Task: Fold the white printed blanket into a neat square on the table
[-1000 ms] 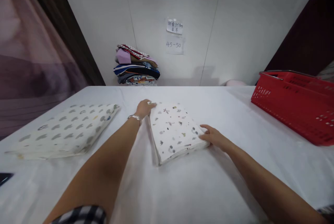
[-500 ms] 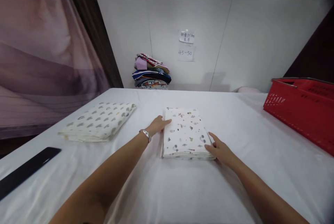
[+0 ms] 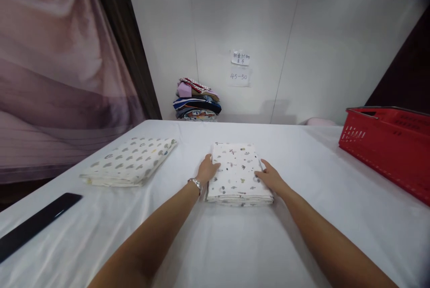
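White cloth covers the table (image 3: 235, 243), which runs back to a pale panelled wall. Near its middle lies a folded white cloth with small scattered prints (image 3: 238, 172), squared up and flat, its short edge toward the person. The left hand (image 3: 207, 169) rests against the cloth's left edge, fingers loosely together and laid flat, thumb tip on top of the fabric; a metal bracelet (image 3: 195, 183) sits on that wrist. The right hand (image 3: 269, 177) lies on the right edge, fingers spread a little and flat on the cloth, gripping nothing. Both hands press on the cloth from opposite sides rather than closing around it.

Well to the left lies a second folded cloth with grey shapes (image 3: 129, 161), apart from the first. Nearer the left front edge lies a dark flat bar (image 3: 35, 225). At the right stands a red plastic basket (image 3: 389, 151). Against the wall sits a stack of coloured folded fabrics (image 3: 197, 105), and above it hang two paper notes (image 3: 239, 67), the lower reading 45-50. A pinkish curtain (image 3: 60, 77) hangs at the left.
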